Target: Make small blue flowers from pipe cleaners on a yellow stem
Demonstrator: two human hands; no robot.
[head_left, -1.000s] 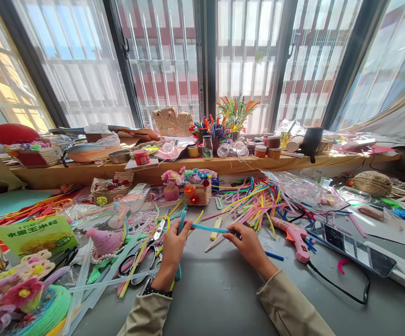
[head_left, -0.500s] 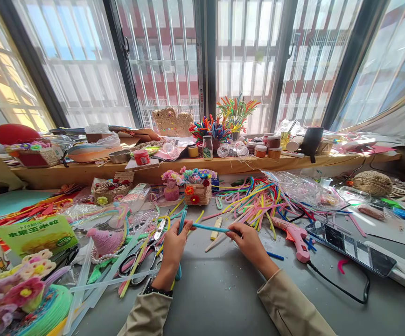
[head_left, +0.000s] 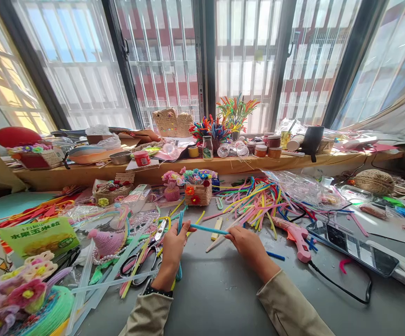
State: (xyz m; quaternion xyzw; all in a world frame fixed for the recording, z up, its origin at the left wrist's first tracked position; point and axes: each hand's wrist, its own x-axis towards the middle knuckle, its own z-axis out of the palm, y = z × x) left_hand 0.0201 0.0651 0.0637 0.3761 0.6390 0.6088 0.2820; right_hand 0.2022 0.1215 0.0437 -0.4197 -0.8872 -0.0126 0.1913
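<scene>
Between my two hands a blue pipe cleaner is stretched almost level above the grey table. My left hand is closed on it, and a bent part of the blue strand stands up over the fingers while another hangs below by the wrist. The thumb and fingers of my right hand pinch its other end. Left of my left hand lie scissors among yellow and pink strips. Behind the pipe cleaner are a yellow-handled craft knife and a pale pointed stick.
A heap of coloured pipe cleaners spreads beyond my right hand. To the right lie a pink glue gun with its cord and a phone. At left stand a pink crocheted piece and crafted flowers. A small flower basket sits behind.
My right hand has turned slightly, its fingers more closed over the pipe cleaner's end. The strand still runs between both hands, which have barely moved.
</scene>
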